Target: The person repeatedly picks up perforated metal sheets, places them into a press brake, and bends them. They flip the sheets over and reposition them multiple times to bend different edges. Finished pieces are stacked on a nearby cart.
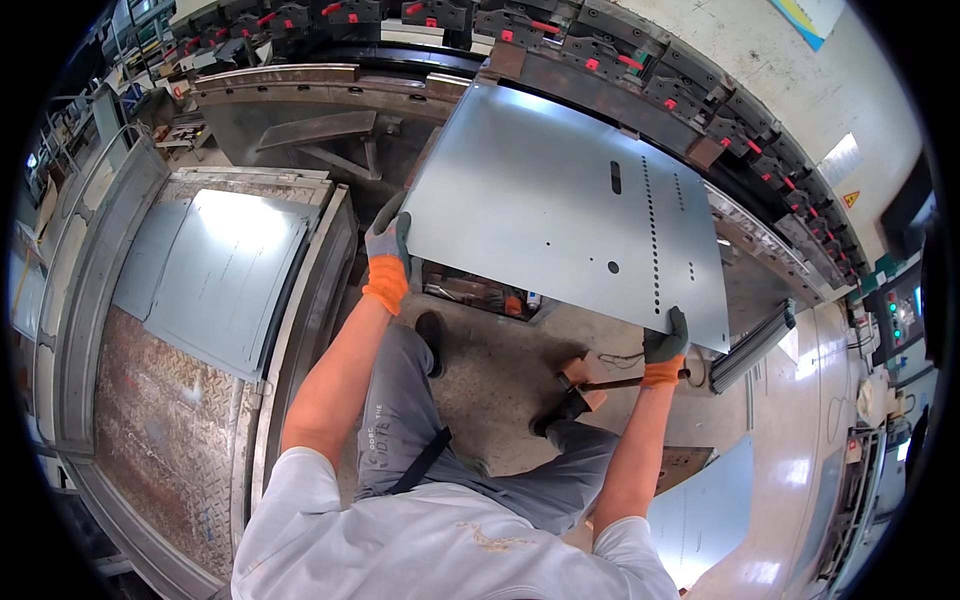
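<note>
I hold a large grey sheet-metal panel [540, 200] with rows of small punched holes and a slot, level in front of me. My left hand [388, 250], in a grey and orange glove, grips its near left edge. My right hand [665, 345], gloved the same way, grips its near right corner. The panel's far edge lies in the jaws of a long press machine [600, 70] with black and red clamps along its top.
A stack of flat grey sheets [215, 275] lies on a checker-plate table [160, 430] at my left. A control panel with green lights [895, 315] stands at right. Another sheet [705, 515] leans by my right leg. A foot pedal [580, 385] sits on the floor.
</note>
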A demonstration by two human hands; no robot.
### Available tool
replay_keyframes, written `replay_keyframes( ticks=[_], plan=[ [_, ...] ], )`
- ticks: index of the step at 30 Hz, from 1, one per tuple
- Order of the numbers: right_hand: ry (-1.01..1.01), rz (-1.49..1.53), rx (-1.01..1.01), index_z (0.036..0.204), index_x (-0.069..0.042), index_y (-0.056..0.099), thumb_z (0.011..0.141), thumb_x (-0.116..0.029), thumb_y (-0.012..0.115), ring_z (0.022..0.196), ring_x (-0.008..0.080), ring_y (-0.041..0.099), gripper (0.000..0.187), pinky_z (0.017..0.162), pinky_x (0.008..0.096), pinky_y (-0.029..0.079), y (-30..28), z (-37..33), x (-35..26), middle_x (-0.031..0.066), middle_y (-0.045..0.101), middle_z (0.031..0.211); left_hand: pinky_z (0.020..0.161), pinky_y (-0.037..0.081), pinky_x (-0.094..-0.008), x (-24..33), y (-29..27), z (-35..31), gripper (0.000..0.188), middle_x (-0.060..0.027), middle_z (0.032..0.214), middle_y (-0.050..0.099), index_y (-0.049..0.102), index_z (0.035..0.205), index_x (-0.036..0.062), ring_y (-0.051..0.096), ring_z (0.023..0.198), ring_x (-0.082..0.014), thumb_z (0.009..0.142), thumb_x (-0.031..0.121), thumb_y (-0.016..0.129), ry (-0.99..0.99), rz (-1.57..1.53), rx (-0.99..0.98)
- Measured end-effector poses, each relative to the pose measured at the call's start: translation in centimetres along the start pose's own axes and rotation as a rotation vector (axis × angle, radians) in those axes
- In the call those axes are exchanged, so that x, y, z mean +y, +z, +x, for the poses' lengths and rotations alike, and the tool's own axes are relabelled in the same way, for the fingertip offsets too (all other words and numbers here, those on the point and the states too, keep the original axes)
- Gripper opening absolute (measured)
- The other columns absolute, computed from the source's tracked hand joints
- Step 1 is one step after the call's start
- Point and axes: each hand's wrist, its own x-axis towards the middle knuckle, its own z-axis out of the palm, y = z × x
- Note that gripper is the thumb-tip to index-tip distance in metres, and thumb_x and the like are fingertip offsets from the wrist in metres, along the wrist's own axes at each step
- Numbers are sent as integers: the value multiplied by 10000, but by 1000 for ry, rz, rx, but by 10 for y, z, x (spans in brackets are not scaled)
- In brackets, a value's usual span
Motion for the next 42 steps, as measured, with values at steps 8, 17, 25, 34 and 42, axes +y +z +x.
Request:
replay_keyframes(
  ticks=[8, 17, 25, 34, 42],
  plan=[
    [-21, -20, 5, 1202, -38, 598, 897, -79, 621, 1076, 286, 671, 308, 899, 454, 603, 8, -3, 2, 122, 672, 1184, 839, 511, -260, 1, -2, -2, 326, -51, 1079, 699, 678, 1216, -11, 627, 931, -127, 898, 50, 637, 44, 51, -34],
    [-29, -51, -7, 1197, -47, 602, 898, -96, 616, 1067, 284, 675, 303, 898, 469, 599, 3, 1, -1, 119, 673, 1186, 843, 511, -263, 0, -6, 0, 328, -44, 1079, 700, 677, 1218, -5, 627, 944, -123, 898, 61, 648, 79, 94, -60],
    [-44, -57, -83, 1246, -94, 595, 928, -215, 621, 1108, 288, 655, 341, 898, 472, 581, 22, -5, -28, 113, 668, 1208, 932, 488, -321, 24, 23, 3, 410, -91, 1237, 644, 588, 1345, 27, 605, 1087, -168, 963, 171, 551, 62, 164, -120],
    [-162, -404, -285, 1435, -45, 440, 937, -647, 527, 1149, 371, 618, 786, 966, 467, 500, 190, 7, -150, 216, 605, 1246, 900, 467, -272, 154, 206, 115, 395, -51, 1079, 699, 688, 1170, -21, 612, 1005, -132, 1012, 311, 543, 357, 139, -348],
    [-57, -469, -295, 1406, -8, 461, 866, -695, 598, 1206, 381, 583, 885, 992, 472, 509, 243, 39, -184, 255, 554, 1326, 755, 458, -288, 164, 230, 189, 272, -15, 890, 677, 740, 956, 21, 555, 783, -132, 927, 272, 640, 630, 230, -279]
  ],
)
